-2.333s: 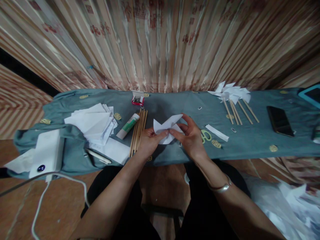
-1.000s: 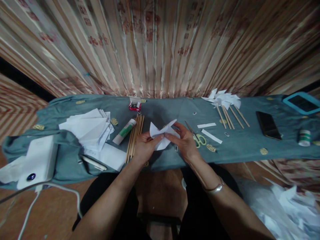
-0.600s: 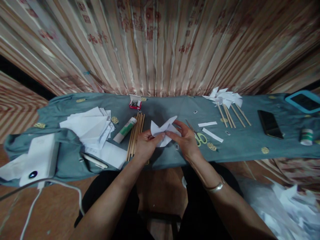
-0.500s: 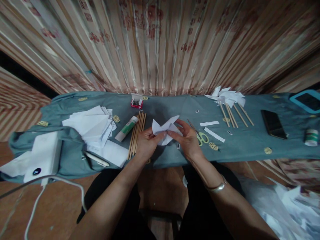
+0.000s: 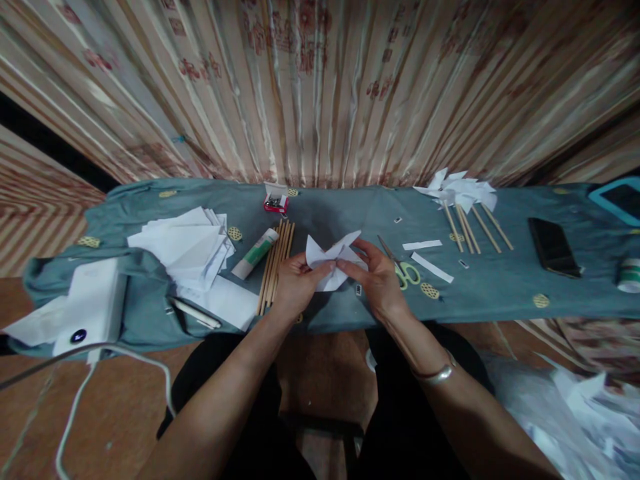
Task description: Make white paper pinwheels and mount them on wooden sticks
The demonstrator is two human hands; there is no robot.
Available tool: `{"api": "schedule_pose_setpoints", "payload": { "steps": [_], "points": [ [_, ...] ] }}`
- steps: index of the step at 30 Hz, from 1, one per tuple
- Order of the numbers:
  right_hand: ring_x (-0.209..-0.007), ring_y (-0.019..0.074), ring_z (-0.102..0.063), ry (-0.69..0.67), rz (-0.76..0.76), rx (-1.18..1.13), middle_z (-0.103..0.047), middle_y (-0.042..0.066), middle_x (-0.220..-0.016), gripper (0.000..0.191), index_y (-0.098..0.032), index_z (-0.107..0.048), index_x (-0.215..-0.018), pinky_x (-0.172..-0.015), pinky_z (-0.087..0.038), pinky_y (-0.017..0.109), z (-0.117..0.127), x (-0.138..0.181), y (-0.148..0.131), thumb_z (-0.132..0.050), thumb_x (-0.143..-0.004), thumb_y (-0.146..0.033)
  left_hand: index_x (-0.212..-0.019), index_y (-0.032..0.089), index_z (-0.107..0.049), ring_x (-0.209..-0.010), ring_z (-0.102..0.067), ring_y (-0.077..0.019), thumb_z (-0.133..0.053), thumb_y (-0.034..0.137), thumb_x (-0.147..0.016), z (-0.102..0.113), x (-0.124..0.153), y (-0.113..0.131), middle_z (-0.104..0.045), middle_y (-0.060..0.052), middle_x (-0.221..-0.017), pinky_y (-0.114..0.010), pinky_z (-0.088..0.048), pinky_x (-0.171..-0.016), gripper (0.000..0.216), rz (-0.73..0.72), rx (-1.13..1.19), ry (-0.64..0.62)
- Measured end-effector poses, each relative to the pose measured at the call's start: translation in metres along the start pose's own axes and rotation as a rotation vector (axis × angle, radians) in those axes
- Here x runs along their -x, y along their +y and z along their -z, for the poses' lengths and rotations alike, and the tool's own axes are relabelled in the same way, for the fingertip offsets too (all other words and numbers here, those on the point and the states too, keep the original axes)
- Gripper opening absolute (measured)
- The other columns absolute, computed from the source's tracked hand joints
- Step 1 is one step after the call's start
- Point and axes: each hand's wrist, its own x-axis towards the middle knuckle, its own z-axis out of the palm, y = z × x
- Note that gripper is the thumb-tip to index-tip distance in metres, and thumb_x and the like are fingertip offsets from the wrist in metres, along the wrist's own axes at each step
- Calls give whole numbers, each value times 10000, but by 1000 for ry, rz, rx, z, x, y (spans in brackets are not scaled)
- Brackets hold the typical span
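A white paper pinwheel [image 5: 331,255] is held up over the near middle of the cloth-covered table, its folded points fanned out. My left hand [image 5: 298,283] grips it from the left, thumb pressed at its centre. From the other side my right hand [image 5: 376,275] pinches it, thumb also at the middle and fingers behind the paper. Several wooden sticks [image 5: 276,263] lie just left of my left hand. Scissors with pale green handles [image 5: 406,272] rest close to my right hand. What lies between the thumbs is too small to make out.
At left are stacked paper sheets [image 5: 185,243], a glue stick [image 5: 255,253], a pen [image 5: 195,312] and a white power bank [image 5: 93,303] with cables. A small red box of pins [image 5: 276,200] sits behind. To the right are paper strips [image 5: 433,267], pinwheels on sticks [image 5: 463,192] and a phone [image 5: 553,247].
The view has shifted slightly, so the table's items sit a little differently in the picture. Both hands keep hold of the pinwheel with almost the same grip.
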Motion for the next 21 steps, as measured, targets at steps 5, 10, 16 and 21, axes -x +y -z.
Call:
{"api": "schedule_pose_setpoints", "payload": {
  "steps": [5, 10, 16, 21],
  "points": [
    [-750, 194, -684, 8, 10, 20, -738, -7, -808, 595, -233, -638, -1041, -719, -547, 335, 0, 1, -1, -903, -519, -335, -720, 152, -747, -641, -669, -172, -855, 309, -529, 2, 1, 0, -741, -10, -693, -290, -541, -634, 270, -26, -66, -12],
    [-724, 180, -687, 5, -14, -4, -743, -8, -824, 628, -230, -637, -1060, -712, -550, 328, 0, 2, -2, -916, -507, -338, -734, 148, -742, -647, -676, -185, -863, 347, -528, 4, 0, -2, -739, -17, -697, -294, -540, -621, 310, -30, -71, -26],
    [-719, 186, -697, -30, -67, -41, -753, -15, -807, 587, -235, -660, -1045, -733, -550, 336, 2, 2, -4, -911, -524, -335, -730, 153, -735, -621, -652, -167, -857, 319, -512, 2, 0, -2, -727, -9, -687, -281, -519, -610, 300, 4, -43, -46],
    [-664, 174, -696, -39, -139, -86, -767, -17, -792, 492, -227, -695, -950, -683, -547, 311, 5, 2, -6, -907, -509, -278, -696, 155, -729, -595, -624, -143, -840, 289, -478, 0, 2, 3, -701, 10, -643, -274, -503, -621, 280, 64, -20, -61]
  ]
}}
